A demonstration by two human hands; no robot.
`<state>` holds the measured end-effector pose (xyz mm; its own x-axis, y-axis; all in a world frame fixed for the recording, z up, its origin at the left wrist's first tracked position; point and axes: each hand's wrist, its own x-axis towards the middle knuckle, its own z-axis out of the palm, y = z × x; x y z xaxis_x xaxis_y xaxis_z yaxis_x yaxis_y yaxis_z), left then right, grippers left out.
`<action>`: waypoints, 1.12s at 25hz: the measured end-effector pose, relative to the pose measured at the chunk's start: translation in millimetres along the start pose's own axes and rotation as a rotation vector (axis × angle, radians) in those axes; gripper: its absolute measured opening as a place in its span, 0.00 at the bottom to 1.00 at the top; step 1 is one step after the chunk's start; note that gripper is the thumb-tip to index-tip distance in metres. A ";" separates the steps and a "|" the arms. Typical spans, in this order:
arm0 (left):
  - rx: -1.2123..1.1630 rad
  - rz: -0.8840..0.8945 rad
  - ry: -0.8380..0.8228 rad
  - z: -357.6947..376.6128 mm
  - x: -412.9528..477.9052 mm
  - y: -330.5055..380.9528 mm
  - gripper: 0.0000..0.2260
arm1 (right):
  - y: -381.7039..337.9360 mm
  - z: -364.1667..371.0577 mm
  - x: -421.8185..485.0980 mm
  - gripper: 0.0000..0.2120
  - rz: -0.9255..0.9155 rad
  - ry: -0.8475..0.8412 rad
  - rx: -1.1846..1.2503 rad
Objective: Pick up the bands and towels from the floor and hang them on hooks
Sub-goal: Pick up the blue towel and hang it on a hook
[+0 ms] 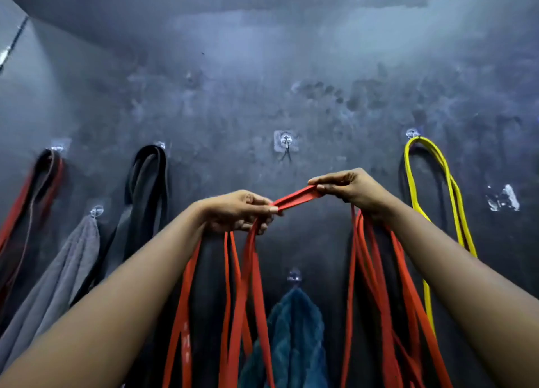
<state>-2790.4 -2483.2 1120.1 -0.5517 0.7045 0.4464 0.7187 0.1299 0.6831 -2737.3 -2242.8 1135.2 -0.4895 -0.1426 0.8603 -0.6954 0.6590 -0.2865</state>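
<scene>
Head view. The left hand (239, 211) and right hand (354, 187) each pinch the red band (297, 196) between thumb and curled fingers. A short flat stretch is drawn taut between them, and the remaining loops hang down below both hands. The band sits just below a bare hook (286, 143) on the dark wall (262, 66) and does not touch it.

To the right, a yellow band (452, 185) hangs on its own hook. To the left hang a black band (148, 177), a grey towel (64, 265) and, farthest left, a red-and-black band (43, 180). A teal towel (294, 329) hangs lower, between the arms.
</scene>
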 end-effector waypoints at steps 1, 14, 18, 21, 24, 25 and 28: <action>-0.055 0.028 0.037 -7.6 8.1 6.2 0.08 | 0.0 -1.4 11.7 0.11 -0.027 0.063 0.009; 0.227 0.479 0.832 -66.0 134.6 54.6 0.05 | 17.8 -4.2 117.1 0.10 -0.217 0.569 -0.259; 0.589 0.551 1.003 -54.1 125.8 29.6 0.09 | 26.4 11.6 97.0 0.12 -0.158 0.570 -0.345; 0.658 0.504 1.031 -40.3 125.0 14.0 0.11 | 26.2 30.5 80.9 0.13 -0.110 0.538 -0.309; 0.714 0.437 1.095 -22.0 121.9 6.6 0.12 | 25.6 53.0 72.0 0.15 -0.091 0.538 -0.269; 0.730 0.427 1.104 -17.3 119.4 4.7 0.12 | 26.1 58.4 69.7 0.16 -0.084 0.542 -0.264; 0.608 0.421 1.046 -15.4 111.6 3.4 0.15 | 23.9 64.8 63.9 0.20 -0.059 0.533 -0.258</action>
<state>-2856.0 -2414.9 1181.2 -0.1050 -0.0766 0.9915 0.8421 0.5235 0.1297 -2819.3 -2284.0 1156.0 -0.0756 0.1625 0.9838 -0.5304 0.8289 -0.1777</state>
